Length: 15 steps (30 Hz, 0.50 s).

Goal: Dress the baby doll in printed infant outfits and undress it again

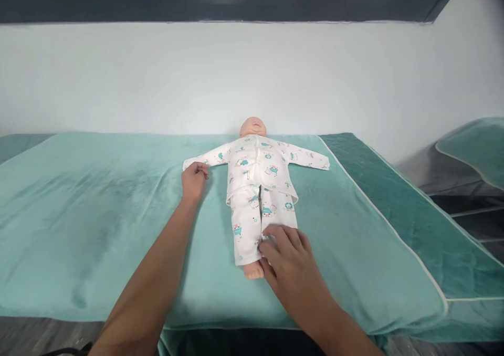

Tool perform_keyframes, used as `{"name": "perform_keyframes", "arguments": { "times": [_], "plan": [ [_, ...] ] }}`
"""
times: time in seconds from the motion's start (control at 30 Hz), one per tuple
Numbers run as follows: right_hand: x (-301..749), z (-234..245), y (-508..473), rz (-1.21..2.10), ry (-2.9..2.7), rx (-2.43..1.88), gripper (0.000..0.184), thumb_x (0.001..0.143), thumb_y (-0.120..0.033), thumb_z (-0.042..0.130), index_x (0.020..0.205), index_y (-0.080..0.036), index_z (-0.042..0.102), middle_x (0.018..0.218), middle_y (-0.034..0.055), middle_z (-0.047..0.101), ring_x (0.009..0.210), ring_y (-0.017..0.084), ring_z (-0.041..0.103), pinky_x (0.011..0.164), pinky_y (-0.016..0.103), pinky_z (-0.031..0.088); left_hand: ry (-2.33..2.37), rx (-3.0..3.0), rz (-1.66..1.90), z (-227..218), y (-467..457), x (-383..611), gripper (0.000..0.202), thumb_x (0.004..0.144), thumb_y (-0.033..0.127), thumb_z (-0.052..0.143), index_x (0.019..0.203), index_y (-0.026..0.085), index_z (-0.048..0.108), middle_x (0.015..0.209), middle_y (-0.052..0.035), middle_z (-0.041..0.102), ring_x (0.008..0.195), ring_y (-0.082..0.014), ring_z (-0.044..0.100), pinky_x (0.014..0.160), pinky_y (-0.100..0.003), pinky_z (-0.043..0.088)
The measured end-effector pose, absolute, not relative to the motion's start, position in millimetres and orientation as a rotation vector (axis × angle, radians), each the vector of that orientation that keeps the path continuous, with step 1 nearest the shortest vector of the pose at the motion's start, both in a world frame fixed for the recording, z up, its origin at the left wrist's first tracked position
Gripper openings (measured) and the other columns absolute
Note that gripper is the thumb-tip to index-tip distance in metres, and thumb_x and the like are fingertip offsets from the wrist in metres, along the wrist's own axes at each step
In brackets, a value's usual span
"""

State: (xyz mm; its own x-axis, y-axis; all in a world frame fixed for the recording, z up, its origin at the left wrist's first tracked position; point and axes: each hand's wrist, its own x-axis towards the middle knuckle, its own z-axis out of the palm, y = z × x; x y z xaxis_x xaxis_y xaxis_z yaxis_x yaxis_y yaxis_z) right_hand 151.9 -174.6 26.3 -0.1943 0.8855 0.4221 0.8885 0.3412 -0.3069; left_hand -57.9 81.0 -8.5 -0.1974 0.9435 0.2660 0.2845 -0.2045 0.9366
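A baby doll [253, 126] lies on its back, arms spread, dressed in a white printed pajama top [258, 164] and matching pajama pants [246, 224]. My left hand [194, 179] is at the cuff of the sleeve on the left, its fingers curled and closed on the fabric. Lower down, my right hand [289, 256] bends over the pant leg on the right, with thumb and fingertips closed at its inner edge. That hand hides the leg's lower end and the foot there. The doll's other bare foot [254, 270] shows below its hem.
A light green blanket [118, 214] lies under the doll, on a darker green quilted cover [413, 224]. Behind the bed rises a white wall [220, 72]. Another green cloth-covered piece [476, 146] stands at the right, near a dark gap with metal bars.
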Motion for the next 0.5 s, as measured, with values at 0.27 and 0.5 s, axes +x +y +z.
{"name": "perform_keyframes", "arguments": {
  "times": [0.27,0.5],
  "plan": [
    [151.4,46.0,-189.5,0.171,-2.041,-1.308,0.018,0.086,-0.009,0.053,0.096,-0.022,0.060,0.102,0.0044,0.059,0.099,0.020,0.052,0.091,0.039,0.040,1.432,1.441,1.437,-12.6,83.0,-61.9,0.034,0.057,0.009,0.040,0.078,0.018,0.065,0.069,0.0002,0.059,0.060,-0.0117,0.055,0.063,-0.026,0.044],
    [156.3,39.4,-196.4,0.146,-2.012,-1.351,0.015,0.088,-0.009,0.053,0.097,-0.020,0.059,0.101,0.0051,0.060,0.098,0.020,0.052,0.088,0.037,0.040,1.421,1.426,1.454,-12.7,85.3,-62.0,0.033,0.056,0.008,0.041,0.077,0.017,0.065,0.067,-0.0002,0.059,0.058,-0.0122,0.055,0.061,-0.027,0.043]
  ]
}}
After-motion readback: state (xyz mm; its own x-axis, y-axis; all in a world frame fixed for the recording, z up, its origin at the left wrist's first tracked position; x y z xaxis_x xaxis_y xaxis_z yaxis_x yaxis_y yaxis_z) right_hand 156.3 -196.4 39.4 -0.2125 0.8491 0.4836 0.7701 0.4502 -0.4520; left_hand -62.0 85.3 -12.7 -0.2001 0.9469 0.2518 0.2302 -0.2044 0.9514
